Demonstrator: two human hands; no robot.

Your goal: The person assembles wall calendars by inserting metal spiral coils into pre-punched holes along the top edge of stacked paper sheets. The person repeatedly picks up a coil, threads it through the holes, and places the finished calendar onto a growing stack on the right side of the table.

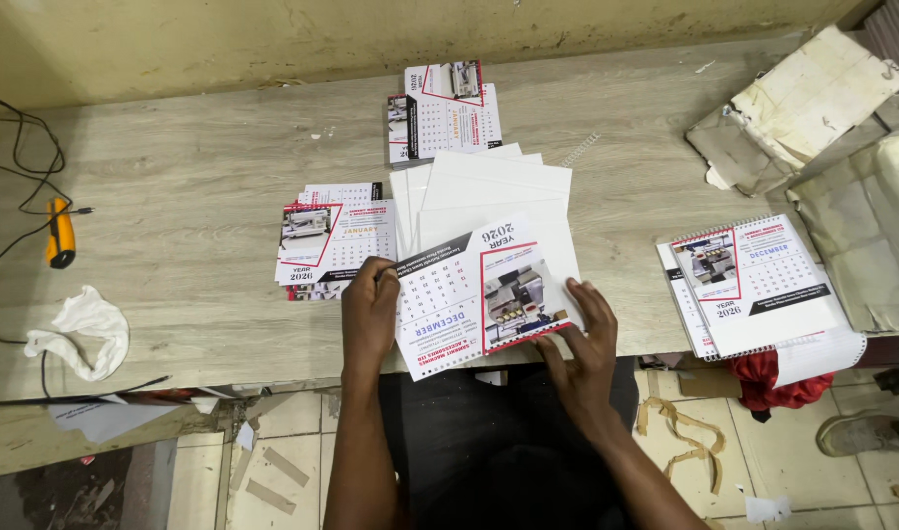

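Pinching a white-and-red calendar sheet point(477, 297) at centre frame, left hand point(369, 312) curled on its left edge. Right hand point(584, 345) spread flat at its lower right corner, overhanging the surface point(175, 196) edge.

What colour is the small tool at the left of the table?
The tool is orange with a black tip, seen in the head view.

Pale wood-grain worktable point(175, 196) beyond the hands, backed by stained yellowish wall point(224, 39). Below: tiled floor point(292, 461), littered with paper scraps, under even light.

We see even, fairly bright light from above; soft shadows under the desk point(175, 216); sharp focus; slight bending at the edges.
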